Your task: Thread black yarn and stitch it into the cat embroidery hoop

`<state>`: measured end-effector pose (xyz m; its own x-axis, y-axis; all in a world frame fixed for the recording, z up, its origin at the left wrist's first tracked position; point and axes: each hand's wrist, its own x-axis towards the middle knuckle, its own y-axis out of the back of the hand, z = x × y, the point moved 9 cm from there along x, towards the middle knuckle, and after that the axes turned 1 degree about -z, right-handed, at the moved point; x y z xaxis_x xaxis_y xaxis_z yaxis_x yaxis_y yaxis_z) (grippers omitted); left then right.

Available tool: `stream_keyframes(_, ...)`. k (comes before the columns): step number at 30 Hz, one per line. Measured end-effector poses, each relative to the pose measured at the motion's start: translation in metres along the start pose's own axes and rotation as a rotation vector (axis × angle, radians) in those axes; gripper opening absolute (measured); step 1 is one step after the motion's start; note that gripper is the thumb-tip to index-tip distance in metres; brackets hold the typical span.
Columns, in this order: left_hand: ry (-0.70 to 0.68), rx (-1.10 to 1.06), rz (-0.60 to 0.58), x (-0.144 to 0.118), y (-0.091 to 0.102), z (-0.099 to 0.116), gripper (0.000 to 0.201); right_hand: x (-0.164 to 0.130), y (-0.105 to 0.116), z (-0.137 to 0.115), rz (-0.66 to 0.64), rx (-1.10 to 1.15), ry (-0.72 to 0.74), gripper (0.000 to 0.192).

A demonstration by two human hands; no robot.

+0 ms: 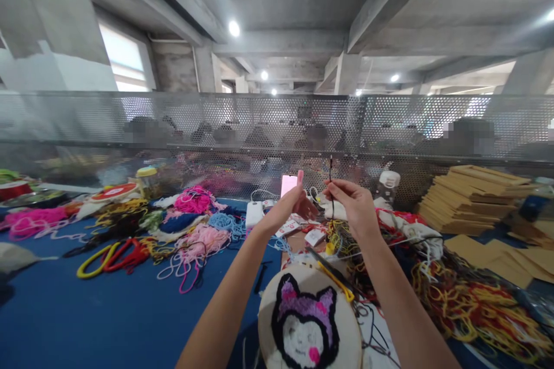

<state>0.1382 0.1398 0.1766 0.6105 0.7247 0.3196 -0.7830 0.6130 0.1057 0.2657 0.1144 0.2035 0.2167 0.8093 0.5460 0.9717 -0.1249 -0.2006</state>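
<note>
Both my hands are raised over the blue table [78, 317]. My right hand [352, 204] pinches a thin dark needle tool [331, 176] that points upward, with a dark thread hanging from it. My left hand [292, 202] is held close beside it, fingers pinched near the thread's lower part. Below my forearms lies a round embroidery hoop [308, 323] with a tufted purple, black and white cat-like face. A yellow-handled tool [335, 279] rests across the hoop's upper edge.
Heaps of coloured yarn [194, 225] cover the table left, and a tangle of yellow and red yarn [471, 300] lies right. Stacked wooden frames [471, 196] stand at the right. A lit phone [288, 184] leans against the perforated metal screen [277, 127]; people sit behind it.
</note>
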Motion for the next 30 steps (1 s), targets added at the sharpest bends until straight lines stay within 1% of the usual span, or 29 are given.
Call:
stream_keyframes(1, -0.010, 0.003, -0.001, -0.001, 0.002, 0.003, 0.049, 0.000, 0.002, -0.005, -0.002, -0.091, 0.042, 0.017)
stream_keyframes(2, -0.034, -0.024, 0.002, -0.001, 0.003, 0.007, 0.047, 0.000, 0.003, -0.011, 0.000, -0.171, 0.082, 0.016)
stream_keyframes(4, -0.115, -0.158, 0.035, -0.004, 0.008, 0.021, 0.034, -0.001, 0.006, -0.020, 0.009, -0.254, 0.134, 0.014)
stream_keyframes(5, -0.163, -0.250, 0.057, -0.005, 0.011, 0.028, 0.027, -0.001, 0.007, -0.022, 0.000, -0.254, 0.130, 0.013)
stream_keyframes(6, -0.209, -0.340, 0.081, -0.007, 0.013, 0.035, 0.020, -0.002, 0.005, -0.022, -0.030, -0.236, 0.104, 0.012)
stream_keyframes(8, -0.283, -0.478, 0.122, -0.010, 0.018, 0.046, 0.015, -0.005, -0.006, -0.020, -0.142, -0.169, 0.009, 0.012)
stream_keyframes(11, -0.331, -0.575, 0.175, -0.015, 0.020, 0.055, 0.009, -0.015, -0.025, -0.017, -0.311, -0.096, -0.104, 0.011)
stream_keyframes(15, -0.313, -0.600, 0.237, -0.020, 0.017, 0.059, 0.017, -0.025, -0.040, -0.018, -0.408, -0.061, -0.144, 0.010)
stream_keyframes(18, -0.327, -0.615, 0.234, -0.022, 0.013, 0.064, 0.017, -0.028, -0.047, -0.019, -0.456, -0.062, -0.147, 0.009)
stream_keyframes(25, -0.327, -0.554, 0.245, -0.022, 0.015, 0.062, 0.015, -0.034, -0.054, -0.014, -0.521, -0.082, -0.185, 0.010)
stream_keyframes(30, -0.319, -0.539, 0.256, -0.023, 0.018, 0.061, 0.016, -0.036, -0.058, -0.012, -0.561, -0.148, -0.187, 0.010)
